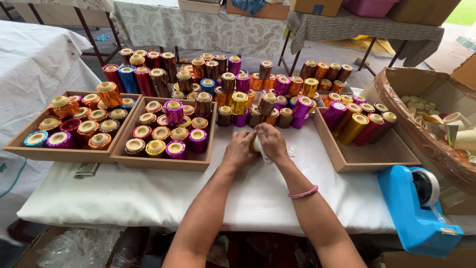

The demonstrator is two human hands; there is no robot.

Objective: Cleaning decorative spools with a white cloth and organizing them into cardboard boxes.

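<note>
You are holding a small pale cylinder point(256, 144) between both hands over the white-covered worktop point(148, 193), just in front of the crowd of foil-wrapped cylinders point(238, 84) standing at its middle. Your left hand point(239, 150) is closing its grip on the cylinder's left side, fingers curled around it, while your right hand point(272, 144) is clamping its grip on the cylinder's other side, with a pink bangle point(303, 192) sitting on that forearm. The two hands are touching each other over the cylinder, so most of it is hidden and only a pale sliver is showing between them. To your left, two shallow cardboard trays point(163, 161) are lying side by side, each holding foil-wrapped cylinders in purple, orange, gold and red. To your right, a third tray point(372, 159) is holding a short row of cylinders along its far edge. A blue tape dispenser point(416, 208) is sitting at the worktop's near right corner, and a large cardboard box point(426, 139) lined with plastic is standing beside it.
</note>
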